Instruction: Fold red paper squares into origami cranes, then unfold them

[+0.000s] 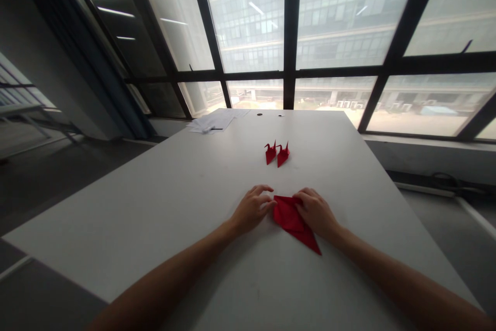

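A partly folded sheet of red origami paper (289,216) lies on the white table in front of me, one long point directed down to the right. My right hand (315,210) grips its upper right edge, with the fingers bent over the paper and the thumb hidden. At the paper's left corner is my left hand (251,208); its thumb tip touches the edge, while the index finger arches above, apart from the thumb. Two finished red paper cranes, a left crane (270,154) and a right crane (283,154), stand side by side beyond my hands.
The white table (155,196) stretches away toward large windows (251,16). White paper sheets (217,120) with a dark pen-like object (216,128) on them lie at its far left. Near the far edge is a dark round spot (259,114). A blue curtain (93,62) hangs at left.
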`<control>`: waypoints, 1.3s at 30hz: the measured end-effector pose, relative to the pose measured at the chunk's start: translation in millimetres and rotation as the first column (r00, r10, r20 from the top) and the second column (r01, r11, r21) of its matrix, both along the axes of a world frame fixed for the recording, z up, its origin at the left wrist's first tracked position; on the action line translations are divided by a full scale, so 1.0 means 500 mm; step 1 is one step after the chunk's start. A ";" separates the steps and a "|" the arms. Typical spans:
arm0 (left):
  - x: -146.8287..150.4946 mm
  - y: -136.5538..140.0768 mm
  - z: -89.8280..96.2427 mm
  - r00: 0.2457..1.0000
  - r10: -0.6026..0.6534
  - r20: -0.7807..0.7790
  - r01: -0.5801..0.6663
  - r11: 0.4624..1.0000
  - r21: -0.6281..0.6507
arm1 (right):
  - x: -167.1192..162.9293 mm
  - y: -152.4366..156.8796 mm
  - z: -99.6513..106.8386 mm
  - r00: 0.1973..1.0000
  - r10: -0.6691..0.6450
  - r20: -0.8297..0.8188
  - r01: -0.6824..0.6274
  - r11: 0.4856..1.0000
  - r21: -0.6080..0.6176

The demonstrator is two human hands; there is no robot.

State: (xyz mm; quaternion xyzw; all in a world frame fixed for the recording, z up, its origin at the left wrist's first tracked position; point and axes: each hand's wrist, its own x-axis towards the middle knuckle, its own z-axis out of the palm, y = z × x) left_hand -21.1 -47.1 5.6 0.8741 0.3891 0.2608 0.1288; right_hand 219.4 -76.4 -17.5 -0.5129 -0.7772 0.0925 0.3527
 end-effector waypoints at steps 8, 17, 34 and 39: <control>-0.001 0.008 -0.011 0.997 0.055 0.056 -0.054 0.998 -0.018 | 0.000 0.004 -0.001 0.999 -0.012 -0.048 0.013 0.999 0.035; 0.006 -0.005 0.012 0.978 0.014 0.208 -0.005 0.999 -0.042 | 0.007 0.019 -0.003 0.956 -0.081 -0.281 0.079 0.997 -0.017; -0.010 0.018 -0.009 0.920 -0.162 0.357 0.251 0.943 -0.220 | 0.022 0.040 -0.011 0.811 -0.083 -0.579 0.014 0.992 -0.123; -0.022 0.037 -0.001 0.904 -0.081 0.420 0.233 0.917 -0.324 | 0.021 0.033 -0.004 0.795 -0.051 -0.604 -0.037 0.991 -0.132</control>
